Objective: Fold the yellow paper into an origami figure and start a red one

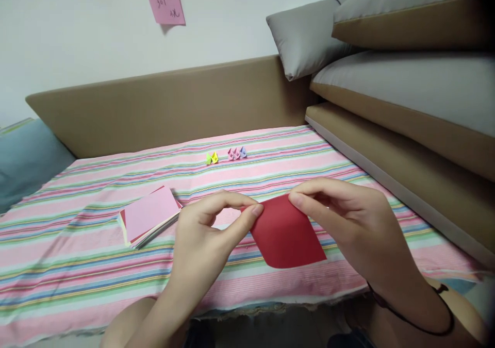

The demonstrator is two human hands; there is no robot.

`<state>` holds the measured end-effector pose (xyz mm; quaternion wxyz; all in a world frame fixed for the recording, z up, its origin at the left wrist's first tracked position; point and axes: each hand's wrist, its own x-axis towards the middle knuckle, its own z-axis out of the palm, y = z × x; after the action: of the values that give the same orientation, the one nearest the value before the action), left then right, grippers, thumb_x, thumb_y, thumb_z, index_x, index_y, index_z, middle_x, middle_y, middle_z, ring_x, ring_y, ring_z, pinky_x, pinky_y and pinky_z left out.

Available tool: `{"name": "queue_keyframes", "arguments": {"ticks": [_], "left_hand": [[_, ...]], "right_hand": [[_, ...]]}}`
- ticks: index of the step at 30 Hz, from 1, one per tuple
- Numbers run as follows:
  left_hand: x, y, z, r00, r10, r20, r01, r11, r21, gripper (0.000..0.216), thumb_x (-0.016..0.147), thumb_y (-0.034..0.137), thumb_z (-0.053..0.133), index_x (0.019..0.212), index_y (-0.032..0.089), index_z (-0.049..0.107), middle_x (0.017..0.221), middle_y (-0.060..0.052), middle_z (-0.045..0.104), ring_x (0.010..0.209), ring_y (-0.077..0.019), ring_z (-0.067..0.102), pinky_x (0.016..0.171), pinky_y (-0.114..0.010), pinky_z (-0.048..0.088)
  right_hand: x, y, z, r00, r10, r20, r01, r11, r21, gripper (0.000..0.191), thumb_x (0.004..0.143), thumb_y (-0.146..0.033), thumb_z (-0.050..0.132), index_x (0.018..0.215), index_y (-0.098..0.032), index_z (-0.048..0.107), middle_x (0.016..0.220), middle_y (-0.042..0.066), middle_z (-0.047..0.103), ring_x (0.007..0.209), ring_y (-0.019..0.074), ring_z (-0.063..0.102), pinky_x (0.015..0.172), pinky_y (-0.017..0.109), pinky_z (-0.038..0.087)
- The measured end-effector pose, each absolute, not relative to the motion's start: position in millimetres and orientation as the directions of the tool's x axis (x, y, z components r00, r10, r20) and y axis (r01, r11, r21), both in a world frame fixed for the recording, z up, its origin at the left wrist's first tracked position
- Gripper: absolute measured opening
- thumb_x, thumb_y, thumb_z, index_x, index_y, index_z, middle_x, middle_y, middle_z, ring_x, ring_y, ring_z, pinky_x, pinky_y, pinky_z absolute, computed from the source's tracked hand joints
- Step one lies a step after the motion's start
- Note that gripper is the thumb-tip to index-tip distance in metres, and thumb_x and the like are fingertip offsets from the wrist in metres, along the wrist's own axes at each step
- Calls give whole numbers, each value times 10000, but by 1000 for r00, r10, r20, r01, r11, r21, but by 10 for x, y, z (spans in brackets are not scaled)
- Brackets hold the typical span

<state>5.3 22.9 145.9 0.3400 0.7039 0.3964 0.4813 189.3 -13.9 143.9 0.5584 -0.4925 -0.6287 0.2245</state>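
A sheet of red paper hangs between my two hands, its lower edge curling a little above the striped cloth. My left hand pinches its upper left corner between thumb and forefinger. The upper right part is pinched the same way by my right hand. To the left of my left hand lies a stack of coloured paper sheets, a pink one on top. Beyond my hands stand small folded paper pieces: yellow and green ones, and pink and bluish ones.
A striped cloth covers the surface, with a brown padded board along its back. Grey and brown cushions are piled at the right. A blue cushion sits at the far left. A pink note sticks to the wall.
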Motion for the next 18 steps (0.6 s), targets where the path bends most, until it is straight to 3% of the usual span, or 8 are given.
{"name": "queue_keyframes", "arguments": {"ticks": [7,18], "left_hand": [[60,302,1401,227,925,305,43,-322,946,70,716,233,767,773,241,728,776,22,715,733,-120,648,655,-196,513],[50,335,1413,184,939,289,10,-296,955,76,694,235,781,670,198,720,687,-2,705,680,-136,648,640,-225,516]], "right_hand": [[1901,-97,1366,197,794,575,462,442,-769,124,853,-217,616,748,-250,672,761,-46,689,694,105,612,629,187,483],[1872,-51,1290,172,719,674,555,495,-669,89,849,-192,621,833,-256,681,816,-26,703,718,129,632,655,232,510]]}}
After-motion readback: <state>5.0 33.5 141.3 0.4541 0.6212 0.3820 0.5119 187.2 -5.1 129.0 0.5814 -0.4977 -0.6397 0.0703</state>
